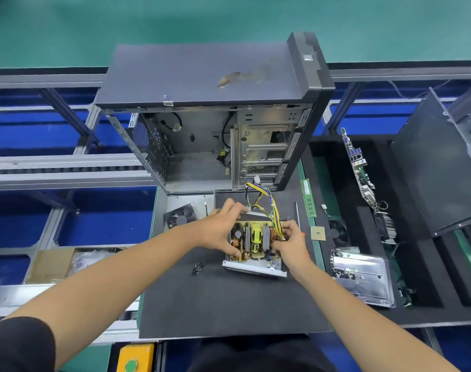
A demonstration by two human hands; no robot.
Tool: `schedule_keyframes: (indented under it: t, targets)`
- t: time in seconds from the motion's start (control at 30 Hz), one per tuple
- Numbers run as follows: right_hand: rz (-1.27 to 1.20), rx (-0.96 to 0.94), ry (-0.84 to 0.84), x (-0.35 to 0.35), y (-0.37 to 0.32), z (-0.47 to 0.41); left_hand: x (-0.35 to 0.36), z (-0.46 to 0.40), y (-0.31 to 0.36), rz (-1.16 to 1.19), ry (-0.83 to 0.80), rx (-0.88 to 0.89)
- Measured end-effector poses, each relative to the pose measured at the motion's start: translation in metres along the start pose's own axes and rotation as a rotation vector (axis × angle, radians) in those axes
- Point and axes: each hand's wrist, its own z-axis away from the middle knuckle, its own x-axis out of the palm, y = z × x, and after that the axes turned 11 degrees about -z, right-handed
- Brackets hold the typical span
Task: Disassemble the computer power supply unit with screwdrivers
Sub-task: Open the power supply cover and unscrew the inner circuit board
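The power supply unit (254, 248) lies open on the dark mat, its circuit board with coils, heatsinks and yellow parts exposed. A bundle of coloured wires (266, 204) runs from it toward the case behind. My left hand (219, 228) grips the unit's left side, fingers curled over its far edge and thumb at the board. My right hand (289, 240) holds the right side, fingers pinching at the board's edge by the wires. A screwdriver (298, 214) lies on the mat just right of the unit, its orange handle partly hidden by my right hand. Several black screws (197, 268) lie left of the unit.
An empty computer case (215, 122) stands open behind the mat. A case fan (180, 216) lies at the left, a RAM stick (308, 197) and a CPU (318, 233) at the right. A black tray holds a motherboard (360, 170) and a metal plate (363, 277).
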Motion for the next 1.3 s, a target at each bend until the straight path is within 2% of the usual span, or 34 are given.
schedule_keyframes:
  t: [0.17,0.33,0.57,0.83,0.97,1.13,1.3]
  targets:
    - [0.184,-0.168,0.122,0.006,0.005,0.007,-0.003,-0.003,0.003,0.047,-0.015,-0.042]
    - [0.394,-0.218,0.183,0.000,0.010,0.004,-0.003,-0.008,0.012,0.024,0.051,-0.095]
    - [0.348,-0.285,0.105,-0.003,0.003,0.000,-0.015,-0.016,0.021,-0.078,-0.047,-0.108]
    - [0.357,-0.290,0.063,-0.006,0.005,-0.006,-0.021,-0.013,0.023,-0.140,-0.012,-0.120]
    - [0.389,-0.287,0.047,-0.007,0.006,-0.008,-0.024,-0.014,0.030,-0.288,0.052,-0.120]
    - [0.405,-0.297,0.029,-0.007,0.005,-0.011,-0.026,-0.012,0.035,-0.337,0.141,-0.129]
    - [0.422,-0.305,0.002,-0.007,0.007,-0.017,-0.031,-0.014,0.037,-0.427,0.067,-0.103]
